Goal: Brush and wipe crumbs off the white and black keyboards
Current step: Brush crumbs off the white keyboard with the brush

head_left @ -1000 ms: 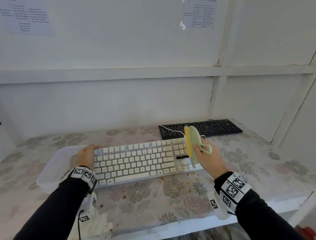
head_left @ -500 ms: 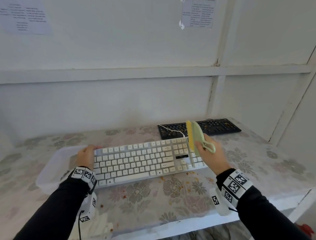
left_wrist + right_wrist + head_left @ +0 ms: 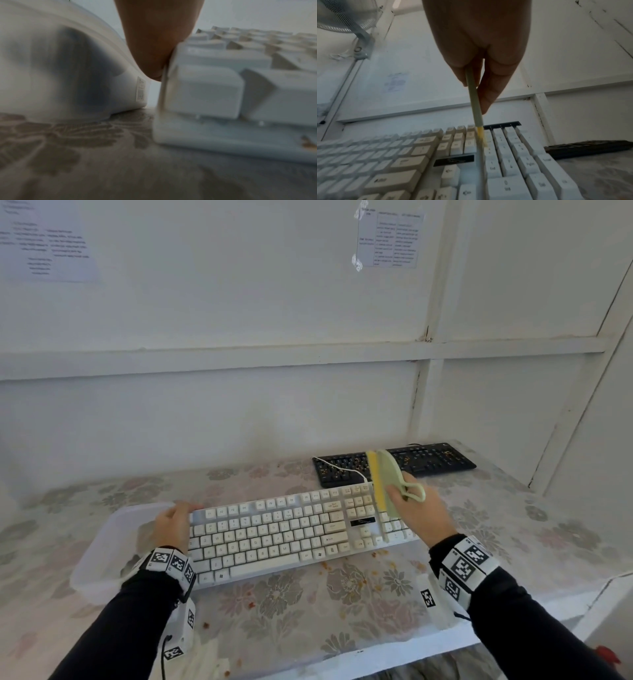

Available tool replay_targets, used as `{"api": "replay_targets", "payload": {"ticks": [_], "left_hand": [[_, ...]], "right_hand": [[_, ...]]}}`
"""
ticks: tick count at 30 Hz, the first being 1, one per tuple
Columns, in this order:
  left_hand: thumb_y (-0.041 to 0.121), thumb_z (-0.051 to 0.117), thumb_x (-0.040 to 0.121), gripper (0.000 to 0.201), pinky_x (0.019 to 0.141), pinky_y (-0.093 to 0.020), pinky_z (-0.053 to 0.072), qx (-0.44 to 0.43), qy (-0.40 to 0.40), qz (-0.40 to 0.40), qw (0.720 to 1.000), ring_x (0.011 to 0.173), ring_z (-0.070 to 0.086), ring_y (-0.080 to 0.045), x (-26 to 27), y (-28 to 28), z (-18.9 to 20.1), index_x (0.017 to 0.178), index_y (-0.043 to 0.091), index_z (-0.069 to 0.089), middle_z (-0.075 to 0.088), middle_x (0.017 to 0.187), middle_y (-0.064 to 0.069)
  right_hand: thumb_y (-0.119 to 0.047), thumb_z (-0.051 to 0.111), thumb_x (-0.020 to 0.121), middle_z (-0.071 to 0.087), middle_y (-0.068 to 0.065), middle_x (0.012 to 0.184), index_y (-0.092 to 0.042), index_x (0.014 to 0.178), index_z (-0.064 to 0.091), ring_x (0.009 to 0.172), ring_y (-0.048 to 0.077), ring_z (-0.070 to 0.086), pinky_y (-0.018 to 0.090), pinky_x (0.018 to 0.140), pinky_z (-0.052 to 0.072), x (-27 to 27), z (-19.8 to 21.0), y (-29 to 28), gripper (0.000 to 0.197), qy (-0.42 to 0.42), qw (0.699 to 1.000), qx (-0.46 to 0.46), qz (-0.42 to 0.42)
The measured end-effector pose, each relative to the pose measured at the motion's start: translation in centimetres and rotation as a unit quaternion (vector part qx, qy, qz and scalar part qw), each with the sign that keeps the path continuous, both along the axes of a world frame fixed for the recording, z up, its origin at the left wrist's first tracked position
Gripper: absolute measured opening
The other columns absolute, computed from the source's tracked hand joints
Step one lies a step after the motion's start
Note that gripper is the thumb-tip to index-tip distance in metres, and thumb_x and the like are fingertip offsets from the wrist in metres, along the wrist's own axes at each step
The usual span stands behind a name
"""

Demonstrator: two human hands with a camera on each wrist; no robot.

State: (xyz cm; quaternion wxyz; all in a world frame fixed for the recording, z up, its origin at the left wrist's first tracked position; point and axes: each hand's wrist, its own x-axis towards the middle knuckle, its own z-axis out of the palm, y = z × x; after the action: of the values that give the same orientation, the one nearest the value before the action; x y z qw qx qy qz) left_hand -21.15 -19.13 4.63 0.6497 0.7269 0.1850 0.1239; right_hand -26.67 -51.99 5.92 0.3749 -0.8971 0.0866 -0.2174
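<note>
White keyboard [image 3: 274,534] lies across the middle of the counter [image 3: 308,611], on a flowered cloth; its left end touches the left hand [image 3: 171,525], whose grip lies along that edge, but how the fingers sit there is hidden behind the hand in the head view, and the left wrist view is blurred, showing only the heel of the hand against the keyboard's corner [image 3: 171,81]; I cannot tell whether that grip closes on the edge or only presses it; the right hand [image 3: 421,515] holds a pale green brush [image 3: 388,481] with yellow bristles, thumb and fingers pinched on its flat body, the bristles reaching down between the main keys and the number pad in the right wrist view [image 3: 481,134]; black keyboard [image 3: 394,463] lies behind, near the wall, its middle covered by the brush, orange crumbs faint among its keys; a translucent plastic tub [image 3: 102,559] stands just left of the white keyboard, partly covered by the left forearm; crumbs [image 3: 376,553] dot the cloth by the front edge; a white cable [image 3: 342,470] runs over the black keyboard.
</note>
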Motion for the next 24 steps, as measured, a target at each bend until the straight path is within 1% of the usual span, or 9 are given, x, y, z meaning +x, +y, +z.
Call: {"api": "replay_targets", "payload": {"ticks": [3,5,7,10,13,15,17,20,24], "left_hand": [[0.011,0.043,0.095,0.031,0.034,-0.004,0.033,0.012,-0.002,0.0,1.0,0.058,0.043,-0.012,-0.2,0.0,0.2,0.108,-0.006,0.065,0.051,0.066,-0.002],[0.011,0.043,0.095,0.031,0.034,-0.004,0.033,0.009,-0.003,-0.001,1.0,0.058,0.043,-0.013,-0.4,-0.1,0.4,0.108,-0.005,0.065,0.052,0.066,-0.003],[0.011,0.042,0.095,0.032,0.033,-0.004,0.032,0.006,-0.007,-0.002,1.0,0.059,0.044,-0.012,-0.4,0.0,0.4,0.11,-0.006,0.065,0.052,0.067,-0.003],[0.011,0.042,0.096,0.033,0.036,-0.003,0.034,0.008,-0.013,-0.003,1.0,0.056,0.046,-0.012,-0.4,0.0,0.4,0.111,-0.007,0.065,0.051,0.066,-0.003],[0.01,0.042,0.096,0.027,0.038,-0.004,0.035,0.012,-0.022,-0.004,1.0,0.055,0.049,-0.013,-0.5,0.0,0.5,0.104,0.0,0.065,0.051,0.066,-0.003],[0.01,0.042,0.095,0.023,0.038,-0.009,0.037,0.004,-0.019,-0.004,1.0,0.061,0.049,-0.02,-0.1,0.2,0.2,0.098,0.005,0.064,0.052,0.066,-0.002],[0.01,0.042,0.094,0.024,0.044,-0.014,0.038,-0.003,-0.016,-0.01,1.0,0.063,0.049,-0.021,0.4,0.5,-0.2,0.096,0.0,0.064,0.053,0.067,-0.003],[0.01,0.042,0.095,0.025,0.045,-0.014,0.038,0.005,-0.014,-0.016,1.0,0.061,0.047,-0.013,1.0,0.8,-0.7,0.098,0.0,0.065,0.054,0.069,-0.003],[0.012,0.044,0.093,0.024,0.052,-0.023,0.037,0.004,-0.017,-0.016,1.0,0.066,0.053,-0.024,1.2,0.9,-0.9,0.086,0.004,0.065,0.06,0.077,-0.014]], "right_hand": [[-0.01,0.05,0.093,0.048,-0.002,0.059,-0.008,0.087,0.058,0.048,0.007,0.041,0.012,0.042,0.037,0.3,-0.5,0.3,0.01,-0.017,1.0,-0.002,0.011],[-0.011,0.05,0.092,0.048,-0.001,0.06,-0.008,0.082,0.055,0.05,0.009,0.044,0.011,0.042,0.034,0.3,-1.3,0.2,0.011,0.085,0.996,0.002,-0.016],[-0.01,0.05,0.088,0.048,0.004,0.061,-0.005,0.075,0.053,0.053,0.013,0.046,0.018,0.048,0.037,0.1,-1.7,-0.2,0.014,0.175,0.983,0.032,-0.047],[-0.009,0.05,0.086,0.051,0.007,0.065,-0.009,0.066,0.046,0.058,0.017,0.052,0.022,0.048,0.043,-0.6,-0.7,-0.6,0.02,0.243,0.966,0.071,-0.056],[-0.009,0.051,0.088,0.051,0.007,0.063,-0.009,0.066,0.049,0.055,0.017,0.05,0.022,0.048,0.042,-0.4,0.3,-0.7,0.021,0.182,0.98,0.056,-0.05],[-0.009,0.051,0.09,0.052,0.006,0.064,-0.007,0.078,0.057,0.054,0.016,0.048,0.022,0.049,0.039,-0.2,0.5,-0.4,0.013,0.073,0.996,0.037,-0.043],[-0.01,0.05,0.092,0.055,0.007,0.067,-0.001,0.092,0.061,0.053,0.015,0.047,0.021,0.048,0.038,-0.1,0.5,-0.3,0.015,0.022,0.999,0.02,-0.035],[-0.012,0.049,0.092,0.058,0.014,0.074,0.003,0.096,0.06,0.057,0.019,0.049,0.022,0.048,0.038,-0.1,-0.3,-0.5,0.019,0.087,0.995,0.014,-0.054],[-0.007,0.048,0.086,0.053,0.013,0.067,-0.001,0.073,0.053,0.062,0.024,0.051,0.024,0.052,0.041,-0.5,-0.9,-0.9,0.015,0.18,0.98,0.015,-0.08]]}}
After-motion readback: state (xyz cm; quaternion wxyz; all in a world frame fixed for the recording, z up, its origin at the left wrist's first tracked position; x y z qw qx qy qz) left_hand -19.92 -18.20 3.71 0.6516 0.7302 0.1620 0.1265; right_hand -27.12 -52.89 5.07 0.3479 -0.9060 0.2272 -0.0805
